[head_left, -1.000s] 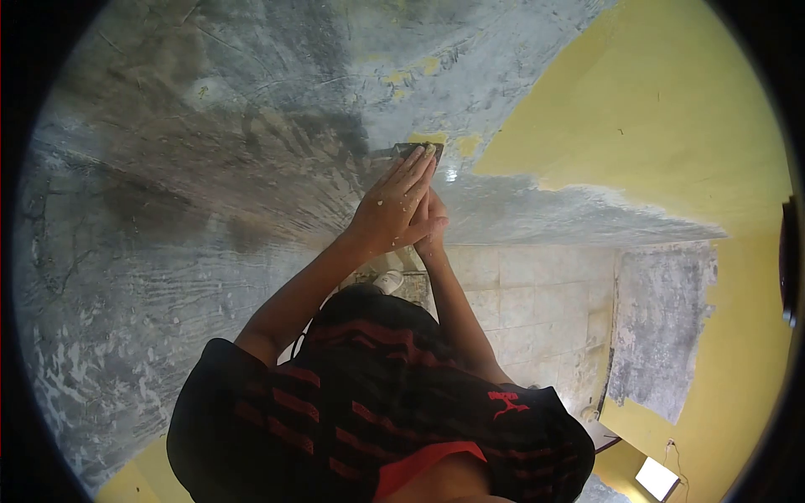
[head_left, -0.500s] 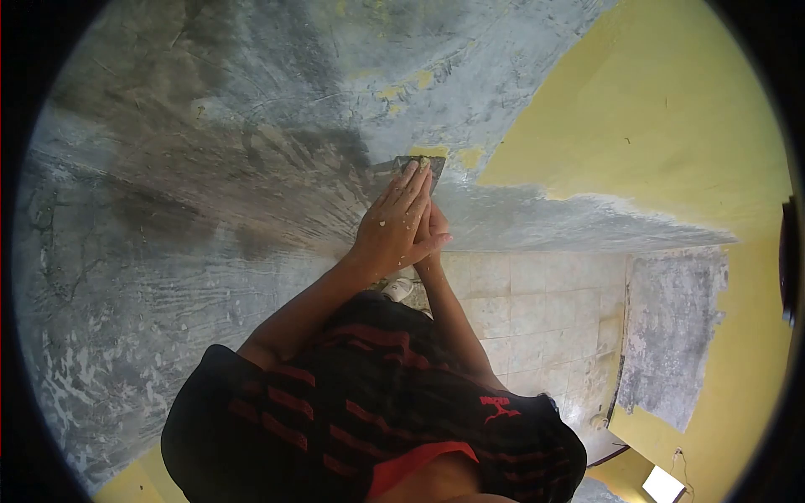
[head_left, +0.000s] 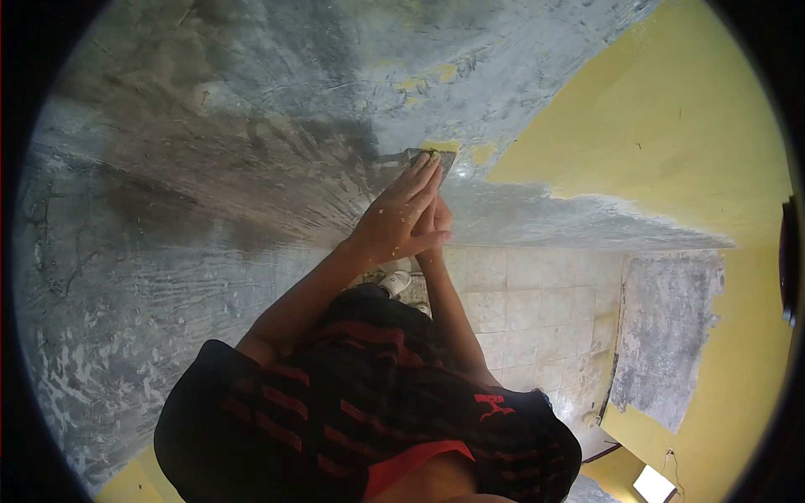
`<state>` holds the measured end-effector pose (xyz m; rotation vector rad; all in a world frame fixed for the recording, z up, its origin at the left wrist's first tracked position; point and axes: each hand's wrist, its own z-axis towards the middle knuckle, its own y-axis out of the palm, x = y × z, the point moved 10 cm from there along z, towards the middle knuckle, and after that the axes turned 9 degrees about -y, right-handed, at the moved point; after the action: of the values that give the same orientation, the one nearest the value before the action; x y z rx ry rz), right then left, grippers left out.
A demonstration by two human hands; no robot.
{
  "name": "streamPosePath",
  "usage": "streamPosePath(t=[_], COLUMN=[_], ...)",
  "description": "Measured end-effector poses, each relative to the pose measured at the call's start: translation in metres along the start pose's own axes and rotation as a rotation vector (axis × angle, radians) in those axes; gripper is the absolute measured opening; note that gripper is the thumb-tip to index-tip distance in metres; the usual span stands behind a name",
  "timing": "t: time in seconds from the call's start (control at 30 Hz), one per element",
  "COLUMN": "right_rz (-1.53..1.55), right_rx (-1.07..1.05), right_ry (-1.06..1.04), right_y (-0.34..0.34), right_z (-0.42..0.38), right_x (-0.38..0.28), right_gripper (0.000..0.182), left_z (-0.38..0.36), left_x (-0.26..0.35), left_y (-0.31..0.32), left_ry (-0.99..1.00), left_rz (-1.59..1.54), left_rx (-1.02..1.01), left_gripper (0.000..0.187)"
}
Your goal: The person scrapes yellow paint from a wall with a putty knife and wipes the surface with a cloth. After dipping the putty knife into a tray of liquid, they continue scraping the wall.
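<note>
A flat, dark metal scraper (head_left: pixel 449 159) lies against the grey, scraped wall surface, at the edge of a small yellow paint patch. My right hand (head_left: pixel 438 220) is wrapped round its handle, which is mostly hidden. Over it lies my left hand (head_left: pixel 396 220), with fingers stretched out flat towards the blade, fingertips on it, and the thumb across my right hand. Small pale crumbs stick to the back of my left hand.
Yellow paint (head_left: pixel 620 126) covers the wall at the upper right. Dark, damp-looking stains mark the grey wall (head_left: pixel 210 159) at the left. Below are the tiled floor (head_left: pixel 537 302) and my light shoe (head_left: pixel 394 282). A grey patch (head_left: pixel 667 335) shows on the far wall.
Both hands and the scraper have shifted slightly up and to the right in view. The hold on the tool looks the same.
</note>
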<state>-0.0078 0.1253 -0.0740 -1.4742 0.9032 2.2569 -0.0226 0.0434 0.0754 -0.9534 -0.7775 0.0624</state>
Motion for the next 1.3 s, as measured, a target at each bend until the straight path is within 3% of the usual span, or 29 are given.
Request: streamPosePath(t=[0.03, 0.07, 0.1, 0.13, 0.2, 0.27, 0.37, 0.43, 0.57, 0.63, 0.7, 0.87, 0.93, 1.07, 1.3], right_rz=[0.068, 0.137, 0.087, 0.083, 0.138, 0.101, 0.074, 0.078, 0.068, 0.057, 0.098, 0.054, 0.07, 0.007, 0.042], right_rx=[-0.038, -0.073, -0.038, -0.033, -0.064, -0.04, -0.016, -0.004, -0.004, -0.004, 0.037, -0.026, -0.022, -0.039, -0.01], right_ry=[0.095, 0.19, -0.006, -0.01, 0.136, 0.149, 0.174, 0.18, 0.163, 0.178, 0.287, 0.178, 0.188, 0.224, 0.157], right_y=[-0.003, -0.001, 0.005, 0.006, 0.009, 0.008, 0.01, 0.011, 0.01, 0.012, 0.015, 0.006, 0.005, 0.001, 0.003], right_z=[0.002, 0.0, 0.009, 0.009, 0.001, -0.002, -0.006, -0.007, -0.003, -0.003, -0.01, -0.006, -0.007, -0.006, 0.002], right_x=[0.011, 0.024, 0.003, -0.003, 0.002, -0.001, -0.011, -0.011, -0.012, -0.02, -0.015, -0.007, -0.005, 0.001, -0.001], right_gripper=[0.042, 0.045, 0.048, 0.048, 0.049, 0.049, 0.049, 0.05, 0.052, 0.053, 0.054, 0.055, 0.056, 0.057, 0.056], left_z=[-0.005, -0.014, -0.02, -0.023, -0.04, -0.028, -0.009, -0.001, 0.003, 0.01, 0.016, 0.014, 0.01, 0.005, 0.015], left_x=[-0.007, -0.022, -0.031, -0.034, -0.095, -0.102, -0.107, -0.106, -0.098, -0.091, -0.09, -0.076, -0.085, -0.128, -0.094], left_y=[0.003, -0.002, -0.013, -0.007, 0.02, 0.023, 0.042, 0.038, 0.037, 0.043, 0.047, 0.036, 0.05, 0.083, 0.059], left_ry=[0.003, -0.024, -0.05, -0.045, -0.625, -0.629, -0.668, -0.634, -0.656, -0.595, -0.568, -0.577, -0.571, -0.598, -0.599], left_rz=[-0.001, -0.079, -0.157, -0.162, -0.784, -0.769, -0.953, -1.018, -0.958, -0.91, -0.93, -0.89, -1.037, -0.91, -1.075], left_rx=[0.002, 0.132, 0.262, 0.26, 0.268, 0.294, 0.178, 0.291, 0.244, 0.124, 0.131, 0.105, 0.154, 0.119, 0.146], left_gripper=[0.081, 0.068, 0.054, 0.054, 0.03, 0.032, 0.033, 0.039, 0.044, 0.051, 0.052, 0.05, 0.051, 0.052, 0.05])
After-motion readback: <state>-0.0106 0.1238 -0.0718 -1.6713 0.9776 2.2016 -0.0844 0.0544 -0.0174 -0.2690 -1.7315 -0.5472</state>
